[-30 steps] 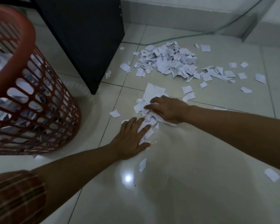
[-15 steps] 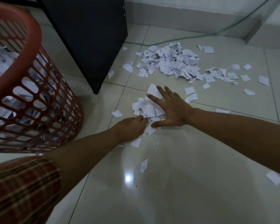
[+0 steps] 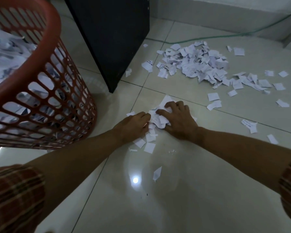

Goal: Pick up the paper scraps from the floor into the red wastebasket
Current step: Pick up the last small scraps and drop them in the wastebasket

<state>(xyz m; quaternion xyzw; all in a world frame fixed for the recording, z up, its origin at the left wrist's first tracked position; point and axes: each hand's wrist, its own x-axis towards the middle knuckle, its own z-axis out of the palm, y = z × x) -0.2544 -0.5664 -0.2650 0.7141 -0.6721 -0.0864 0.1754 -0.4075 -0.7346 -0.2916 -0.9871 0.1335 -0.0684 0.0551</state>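
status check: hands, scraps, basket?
Left hand and right hand gripping small white paper-scrap pile. Red plastic mesh wastebasket left, unobstructed. Big pile remains.

Indoor room: glossy floor tiles [image 3: 183,199], dark cabinet [image 3: 111,39], wall skirting [image 3: 217,19]

Wastebasket [image 3: 45,91] is red w/ a lattice of oval cut-outs in rows; white paper shows thru the holes and over the rim. Scraps [image 3: 158,119] between my hands are white, some w/ faint dark print; big heap [image 3: 195,64] farther off is the same white w/ a bluish-grey cast in this dim light. Floor [image 3: 191,190] is pale cream glossy tile w/ thin dark grout lines and one bright white light spot. Cabinet [image 3: 112,36] is flat black. Cord [image 3: 208,37] along the wall is green. Wall base [image 3: 225,17] is light grey. My sleeves [image 3: 15,199] are brown-red plaid w/ pale stripes, both sides.
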